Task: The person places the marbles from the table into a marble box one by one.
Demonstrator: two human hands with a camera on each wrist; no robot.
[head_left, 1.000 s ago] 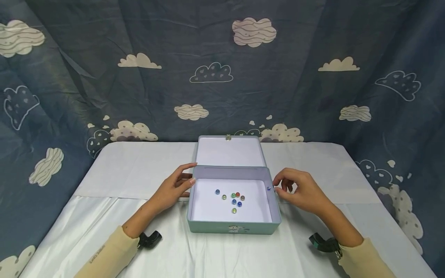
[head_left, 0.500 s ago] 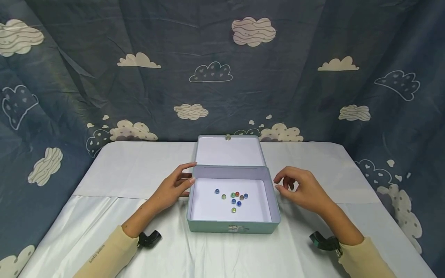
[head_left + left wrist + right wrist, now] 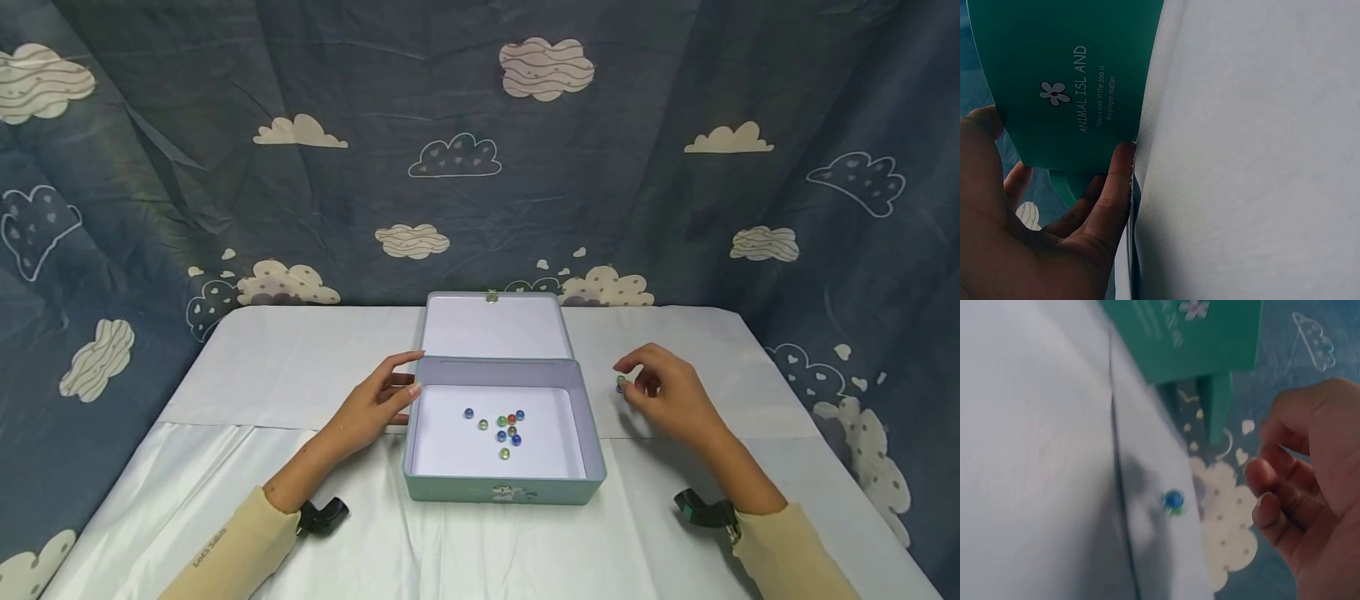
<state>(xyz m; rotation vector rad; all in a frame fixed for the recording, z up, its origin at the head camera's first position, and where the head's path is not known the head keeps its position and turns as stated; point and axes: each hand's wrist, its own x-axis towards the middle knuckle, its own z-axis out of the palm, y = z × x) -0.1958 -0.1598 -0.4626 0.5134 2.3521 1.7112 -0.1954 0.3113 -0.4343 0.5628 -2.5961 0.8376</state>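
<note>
A green tin box (image 3: 480, 489) with a pale inside stands in the middle of the table, lid (image 3: 495, 327) swung back. Several glass marbles lie on its floor, including a red marble (image 3: 512, 419) and a yellowish marble (image 3: 505, 454). My left hand (image 3: 367, 408) rests its fingertips and thumb against the box's left side and back corner. To the right of the box, my right hand (image 3: 671, 396) hovers with loosely bent fingers and nothing between them. Below it, a blue marble (image 3: 1174, 499) and a green marble (image 3: 1177, 511) sit close together on the cloth.
A white cloth (image 3: 315, 525) covers the table and has a crease across it. Behind hangs a dark blue curtain (image 3: 360, 200) with cloud prints. A black wrist camera (image 3: 324, 517) sits on the left wrist, another wrist camera (image 3: 705, 510) on the right.
A blue marble has dropped from the right wall to the box floor and rolled left among the others. My right hand has moved right and back, away from the box. The left hand stays put.
</note>
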